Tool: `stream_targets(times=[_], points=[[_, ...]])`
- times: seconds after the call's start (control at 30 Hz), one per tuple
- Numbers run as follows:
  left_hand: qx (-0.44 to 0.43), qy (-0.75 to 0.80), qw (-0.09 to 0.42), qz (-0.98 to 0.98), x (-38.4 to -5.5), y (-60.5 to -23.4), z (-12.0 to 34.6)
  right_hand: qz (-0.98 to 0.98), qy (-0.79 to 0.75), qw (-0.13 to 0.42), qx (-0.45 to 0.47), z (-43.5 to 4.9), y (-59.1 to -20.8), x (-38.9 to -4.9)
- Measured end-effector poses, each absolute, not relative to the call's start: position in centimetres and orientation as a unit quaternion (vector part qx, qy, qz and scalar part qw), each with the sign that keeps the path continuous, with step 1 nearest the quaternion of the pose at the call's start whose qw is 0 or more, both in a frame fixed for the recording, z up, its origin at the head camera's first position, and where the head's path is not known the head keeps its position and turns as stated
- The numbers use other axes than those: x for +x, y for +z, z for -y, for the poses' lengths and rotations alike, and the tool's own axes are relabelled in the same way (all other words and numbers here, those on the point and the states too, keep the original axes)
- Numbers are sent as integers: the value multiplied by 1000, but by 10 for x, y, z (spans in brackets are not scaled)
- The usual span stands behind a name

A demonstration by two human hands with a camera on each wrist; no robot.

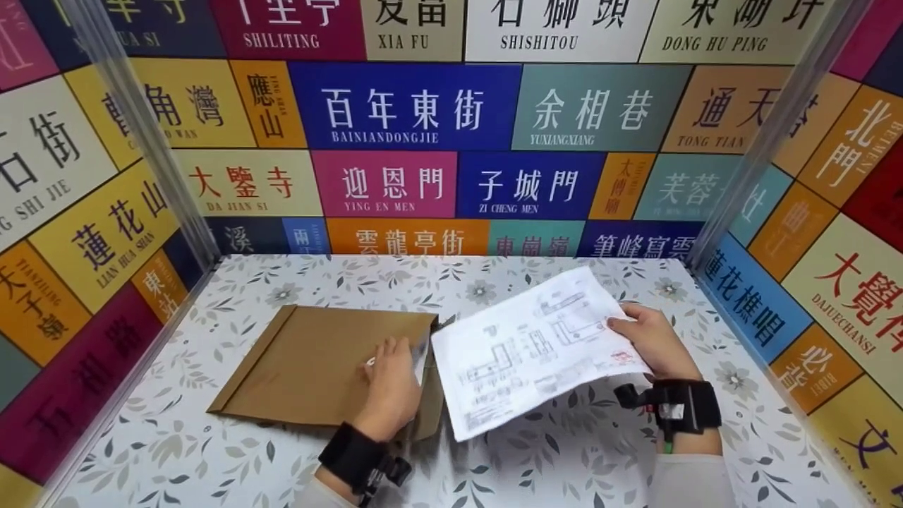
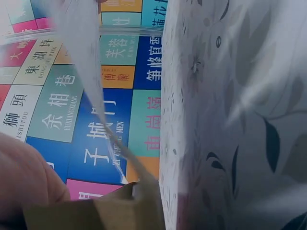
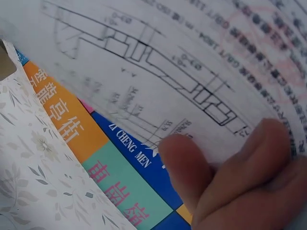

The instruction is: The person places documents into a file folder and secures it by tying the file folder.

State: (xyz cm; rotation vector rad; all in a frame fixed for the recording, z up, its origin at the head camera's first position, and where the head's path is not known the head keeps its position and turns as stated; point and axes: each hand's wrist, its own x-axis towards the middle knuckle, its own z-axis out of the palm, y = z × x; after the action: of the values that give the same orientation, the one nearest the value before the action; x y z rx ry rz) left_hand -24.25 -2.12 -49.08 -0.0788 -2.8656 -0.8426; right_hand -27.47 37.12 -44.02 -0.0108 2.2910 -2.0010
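Observation:
A brown paper envelope [image 1: 303,360] lies on the patterned table, its opening towards the right. My left hand [image 1: 390,384] holds it near that open end, fingers over the top face; the thumb is hidden in the head view. To the right, my right hand [image 1: 656,342] pinches a white printed sheet [image 1: 536,353] by its right edge, above the table. Line drawings, small text and a red stamp mark cover the sheet. In the right wrist view, the thumb and fingers [image 3: 249,187] grip the sheet's edge. The left wrist view shows the envelope's edge [image 2: 91,213] beside the left hand.
The table [image 1: 211,466] has a white cover with grey leaves and flowers. A wall of colourful panels with Chinese lettering [image 1: 402,106] stands behind it, with similar panels on both sides. Black straps [image 1: 688,406] with small cameras sit on both wrists.

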Motion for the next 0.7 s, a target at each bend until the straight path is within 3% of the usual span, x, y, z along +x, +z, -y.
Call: stream_targets(times=[0.27,0.47,0.7], points=[[-39,-260,108,959,-244,-496,17,-768,-636,68,17,-365,-440,-279],[-45,-260,115,958,-245,-494,16,-777,-628,33,25,-341,-447,-287],[-32,-250,87,964,-245,-492,15,-799,-599,-15,42,-288,-462,-290]])
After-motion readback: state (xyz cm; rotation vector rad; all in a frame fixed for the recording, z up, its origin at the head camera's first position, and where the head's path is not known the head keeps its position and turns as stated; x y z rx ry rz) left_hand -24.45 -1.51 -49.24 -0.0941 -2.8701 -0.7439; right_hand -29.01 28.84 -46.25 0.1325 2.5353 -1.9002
